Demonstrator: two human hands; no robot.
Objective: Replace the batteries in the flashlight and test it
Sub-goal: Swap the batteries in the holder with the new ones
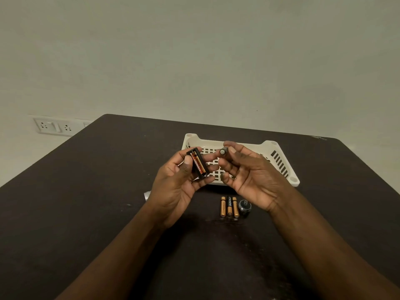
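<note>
The left hand (177, 180) grips the battery holder (198, 164) open side up for access, the right hand (249, 172) pinches a removed cell (223, 151) clear, and three cells (229, 206) and the cap (244, 206) wait on the table (86, 191).

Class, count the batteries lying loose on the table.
3: the batteries lie side by side on the table, left, middle, right, beside the cap. Hands may hide others.
</note>
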